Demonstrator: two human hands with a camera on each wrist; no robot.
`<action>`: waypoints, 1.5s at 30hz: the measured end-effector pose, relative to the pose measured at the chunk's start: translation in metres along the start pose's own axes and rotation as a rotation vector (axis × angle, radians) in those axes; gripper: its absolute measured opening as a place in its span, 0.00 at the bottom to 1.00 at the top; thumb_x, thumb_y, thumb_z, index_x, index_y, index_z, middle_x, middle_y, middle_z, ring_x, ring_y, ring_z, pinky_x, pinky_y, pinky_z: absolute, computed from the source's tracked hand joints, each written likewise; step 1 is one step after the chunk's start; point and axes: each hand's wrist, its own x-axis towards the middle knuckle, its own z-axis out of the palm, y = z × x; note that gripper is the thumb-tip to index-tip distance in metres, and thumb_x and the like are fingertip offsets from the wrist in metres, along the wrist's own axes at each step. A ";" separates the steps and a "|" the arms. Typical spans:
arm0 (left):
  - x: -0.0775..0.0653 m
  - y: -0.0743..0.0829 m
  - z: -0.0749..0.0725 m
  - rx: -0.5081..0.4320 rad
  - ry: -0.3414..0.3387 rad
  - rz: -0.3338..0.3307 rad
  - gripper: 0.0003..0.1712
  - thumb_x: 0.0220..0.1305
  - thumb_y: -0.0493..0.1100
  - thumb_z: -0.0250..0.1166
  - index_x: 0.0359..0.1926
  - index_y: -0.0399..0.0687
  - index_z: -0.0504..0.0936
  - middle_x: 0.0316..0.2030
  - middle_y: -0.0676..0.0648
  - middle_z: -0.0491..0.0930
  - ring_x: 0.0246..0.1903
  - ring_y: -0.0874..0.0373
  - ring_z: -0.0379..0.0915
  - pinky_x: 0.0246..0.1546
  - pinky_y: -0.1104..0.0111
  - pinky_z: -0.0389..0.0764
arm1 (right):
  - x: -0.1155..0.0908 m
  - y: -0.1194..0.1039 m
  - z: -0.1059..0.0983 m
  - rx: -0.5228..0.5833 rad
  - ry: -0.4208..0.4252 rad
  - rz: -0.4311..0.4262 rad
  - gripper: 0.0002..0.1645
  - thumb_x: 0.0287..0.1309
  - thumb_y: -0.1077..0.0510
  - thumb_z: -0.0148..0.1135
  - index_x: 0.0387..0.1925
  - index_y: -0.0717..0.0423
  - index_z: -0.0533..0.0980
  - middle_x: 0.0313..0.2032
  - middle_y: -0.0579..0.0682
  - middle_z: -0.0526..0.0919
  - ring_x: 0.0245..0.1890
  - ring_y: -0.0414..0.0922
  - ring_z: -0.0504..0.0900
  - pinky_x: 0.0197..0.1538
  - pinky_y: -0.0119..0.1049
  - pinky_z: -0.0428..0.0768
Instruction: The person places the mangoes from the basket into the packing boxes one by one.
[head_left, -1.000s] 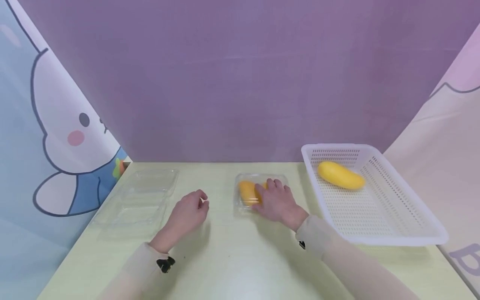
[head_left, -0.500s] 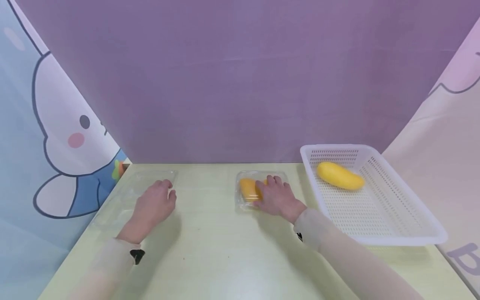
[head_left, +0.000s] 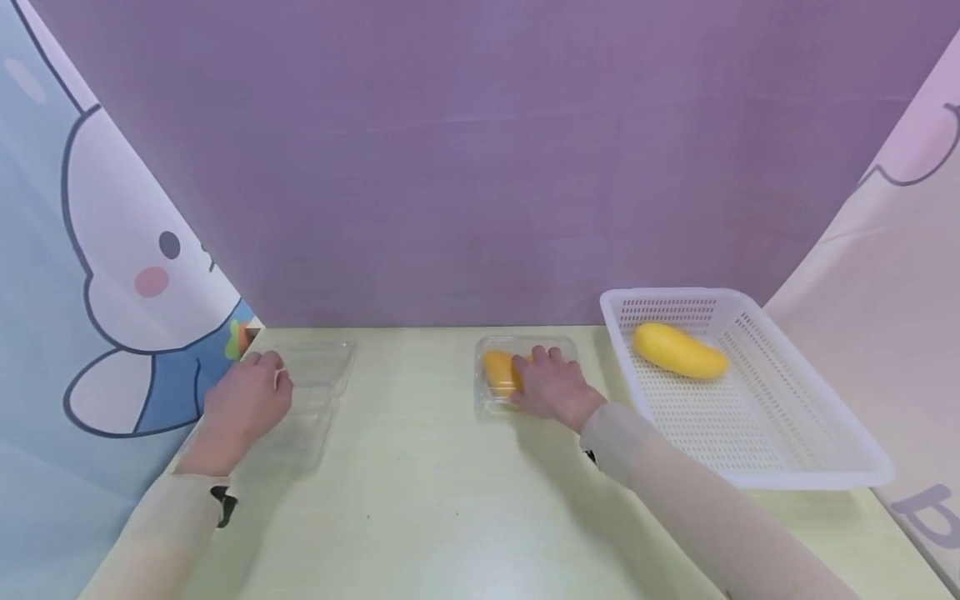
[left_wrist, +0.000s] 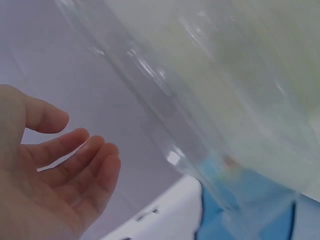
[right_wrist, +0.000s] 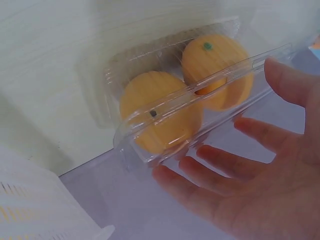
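My right hand [head_left: 553,387] is over a closed clear plastic clamshell box [head_left: 491,412] at the middle back of the table. Two round orange fruits [right_wrist: 159,107] with small dark stem marks lie side by side inside. In the right wrist view the fingers are spread and gently bent, their tips at the box's edge. My left hand [head_left: 247,400] hovers over the left side of an opened clear plastic clamshell [head_left: 315,417], hiding part of it. Its fingers [left_wrist: 97,170] are loosely bent with nothing between them, and the clamshell's rim lies beyond them.
A white perforated basket [head_left: 750,425] stands on the right, holding one long yellow fruit [head_left: 678,350]. The purple backdrop [head_left: 480,167] rises behind the table's back edge. Printed cloth [head_left: 135,275] hangs along the left side.
My left hand has moved left from the table's middle to above the opened clamshell. The box with the orange fruits has shifted slightly toward the back, with my right hand staying on it.
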 end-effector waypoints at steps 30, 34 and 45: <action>-0.006 -0.095 0.016 -0.121 -0.143 -0.353 0.30 0.70 0.43 0.43 0.60 0.17 0.64 0.51 0.18 0.64 0.47 0.24 0.62 0.44 0.32 0.68 | 0.020 0.022 -0.013 0.003 -0.084 0.044 0.34 0.65 0.51 0.63 0.69 0.56 0.69 0.62 0.62 0.72 0.60 0.61 0.70 0.63 0.61 0.71; -0.007 -0.099 0.018 -0.192 -0.196 -0.400 0.33 0.70 0.43 0.42 0.63 0.14 0.60 0.55 0.16 0.63 0.51 0.22 0.63 0.50 0.33 0.70 | 0.019 0.024 -0.019 0.040 -0.108 0.030 0.35 0.66 0.52 0.61 0.71 0.56 0.67 0.66 0.62 0.70 0.65 0.62 0.68 0.66 0.62 0.68; -0.012 -0.096 0.021 -0.273 -0.213 -0.488 0.34 0.67 0.42 0.42 0.62 0.13 0.61 0.57 0.16 0.64 0.54 0.23 0.64 0.54 0.37 0.70 | 0.006 0.035 -0.046 0.067 -0.125 -0.073 0.33 0.68 0.50 0.58 0.69 0.60 0.69 0.59 0.62 0.76 0.61 0.60 0.72 0.64 0.58 0.71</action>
